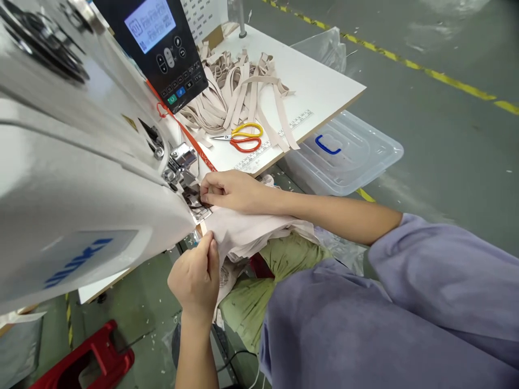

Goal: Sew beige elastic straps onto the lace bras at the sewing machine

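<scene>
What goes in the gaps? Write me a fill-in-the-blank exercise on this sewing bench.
1. The scissors with yellow and red handles lie on the white ____.
2. The right hand presses pale pink fabric beside the white sewing machine's ____ foot.
3. The clear plastic lid on the floor has a ____ handle.

Missing words: table; presser; blue

We see bright, even overhead light, soft shadows, glare on the floor, and wide-angle bending at the edges.
</scene>
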`<control>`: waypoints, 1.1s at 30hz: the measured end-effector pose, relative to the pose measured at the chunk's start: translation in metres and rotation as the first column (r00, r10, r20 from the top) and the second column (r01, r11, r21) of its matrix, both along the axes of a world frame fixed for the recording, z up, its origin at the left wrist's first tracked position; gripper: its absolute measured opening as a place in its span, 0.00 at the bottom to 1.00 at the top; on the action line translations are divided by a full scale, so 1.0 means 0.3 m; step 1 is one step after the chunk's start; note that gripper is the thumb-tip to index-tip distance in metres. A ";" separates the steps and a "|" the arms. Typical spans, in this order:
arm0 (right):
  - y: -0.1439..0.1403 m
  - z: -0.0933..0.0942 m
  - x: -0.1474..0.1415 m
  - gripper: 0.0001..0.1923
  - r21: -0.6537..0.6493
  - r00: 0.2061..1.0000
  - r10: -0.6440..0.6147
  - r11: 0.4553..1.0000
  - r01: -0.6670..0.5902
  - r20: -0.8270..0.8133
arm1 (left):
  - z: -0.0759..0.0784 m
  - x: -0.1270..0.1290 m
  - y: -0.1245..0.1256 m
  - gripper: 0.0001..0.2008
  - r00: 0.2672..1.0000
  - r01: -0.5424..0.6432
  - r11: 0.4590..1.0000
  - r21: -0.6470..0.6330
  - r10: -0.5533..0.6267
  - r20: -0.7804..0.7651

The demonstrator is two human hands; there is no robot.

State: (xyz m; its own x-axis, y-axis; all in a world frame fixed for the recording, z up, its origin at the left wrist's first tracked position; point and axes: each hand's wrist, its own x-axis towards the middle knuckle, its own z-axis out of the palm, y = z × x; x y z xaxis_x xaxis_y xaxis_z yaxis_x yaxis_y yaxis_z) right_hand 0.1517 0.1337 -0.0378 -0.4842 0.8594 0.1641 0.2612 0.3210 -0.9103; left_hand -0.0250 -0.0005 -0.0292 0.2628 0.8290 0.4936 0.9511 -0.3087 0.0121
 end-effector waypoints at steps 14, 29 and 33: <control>-0.124 -0.023 -0.021 0.11 -0.333 0.949 -0.121 0.943 0.018 -0.293 | 0.064 0.011 -0.052 0.12 0.872 -0.174 0.944 -0.280 0.280 0.401; -0.494 -0.094 0.102 0.05 0.264 0.887 0.313 0.937 -0.230 -0.339 | -0.020 0.042 -0.193 0.06 0.963 0.222 0.936 -0.273 -0.167 0.210; -0.518 -0.093 0.107 0.10 0.377 0.924 0.219 0.922 -0.090 -0.314 | -0.029 0.015 -0.207 0.10 0.963 0.229 0.972 -0.057 -0.217 0.159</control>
State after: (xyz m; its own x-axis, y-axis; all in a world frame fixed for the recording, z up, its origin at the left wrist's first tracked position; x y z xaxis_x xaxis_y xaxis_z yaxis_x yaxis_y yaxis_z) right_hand 0.1838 -0.0218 -0.0657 -0.4638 0.6337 0.6192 -0.1261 0.6445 -0.7541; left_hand -0.0204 -0.0626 -0.0380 0.3723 0.7938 0.4810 0.8437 -0.5054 0.1810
